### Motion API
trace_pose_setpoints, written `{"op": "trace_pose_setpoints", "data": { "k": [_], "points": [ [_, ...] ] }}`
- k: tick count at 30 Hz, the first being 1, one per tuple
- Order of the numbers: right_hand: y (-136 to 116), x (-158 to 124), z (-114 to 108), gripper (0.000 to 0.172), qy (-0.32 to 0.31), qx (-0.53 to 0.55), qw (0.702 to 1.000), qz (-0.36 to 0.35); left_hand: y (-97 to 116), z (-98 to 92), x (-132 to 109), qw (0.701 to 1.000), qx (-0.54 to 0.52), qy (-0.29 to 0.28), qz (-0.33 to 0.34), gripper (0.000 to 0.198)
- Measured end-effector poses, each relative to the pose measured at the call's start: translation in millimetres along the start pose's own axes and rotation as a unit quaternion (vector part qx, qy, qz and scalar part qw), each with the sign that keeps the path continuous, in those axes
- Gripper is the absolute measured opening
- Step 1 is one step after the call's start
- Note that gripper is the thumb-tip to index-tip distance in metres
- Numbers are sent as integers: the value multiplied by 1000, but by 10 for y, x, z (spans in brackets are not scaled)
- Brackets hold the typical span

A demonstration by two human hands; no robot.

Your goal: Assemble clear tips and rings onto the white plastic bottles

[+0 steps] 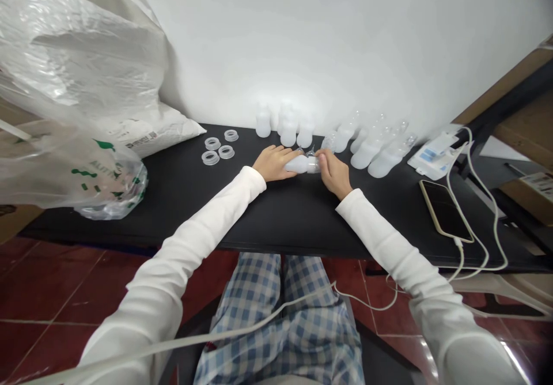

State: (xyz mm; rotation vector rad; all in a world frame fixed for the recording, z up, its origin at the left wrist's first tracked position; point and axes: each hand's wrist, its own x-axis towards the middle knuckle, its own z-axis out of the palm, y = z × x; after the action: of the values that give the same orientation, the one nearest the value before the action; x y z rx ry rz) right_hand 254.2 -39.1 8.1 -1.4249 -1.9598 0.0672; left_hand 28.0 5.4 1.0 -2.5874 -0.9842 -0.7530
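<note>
A white translucent bottle lies on its side between my hands, above the black table. My left hand is wrapped round its body. At its clear neck end, my right hand has its fingers closed on the clear collar. Small clear parts show just behind the bottle. Several white bottles stand by the wall behind my hands. To the right are several bottles with clear tops. Several clear rings lie to the left.
Large plastic bags fill the left side, one with green print. At the right are a phone on a charging cable, a white power strip and cardboard boxes. A white cable crosses my lap.
</note>
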Motion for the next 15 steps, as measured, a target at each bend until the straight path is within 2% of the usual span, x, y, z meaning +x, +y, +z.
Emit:
{"op": "trace_pose_setpoints", "data": {
  "k": [3, 5, 8, 11, 15],
  "points": [
    [-12, 1, -55, 38, -24, -18, 995, -100, -40, 36, -28, 999, -31, -12, -15, 54],
    [-28, 1, -38, 33, -34, -31, 994, -97, -60, 46, -33, 999, -36, -18, -6, 54],
    [-53, 15, 65, 27, -16, -28, 999, -11, -88, 34, -16, 1000, -12, -13, 19, 46],
    [-57, 54, 175, 27, -6, 36, 996, 84, -102, -4, 8, 999, 22, -16, 44, 42],
    [-22, 78, 201, 36, -6, 122, 981, 150, -59, -47, 26, 997, 52, -20, 51, 45]
  ]
}}
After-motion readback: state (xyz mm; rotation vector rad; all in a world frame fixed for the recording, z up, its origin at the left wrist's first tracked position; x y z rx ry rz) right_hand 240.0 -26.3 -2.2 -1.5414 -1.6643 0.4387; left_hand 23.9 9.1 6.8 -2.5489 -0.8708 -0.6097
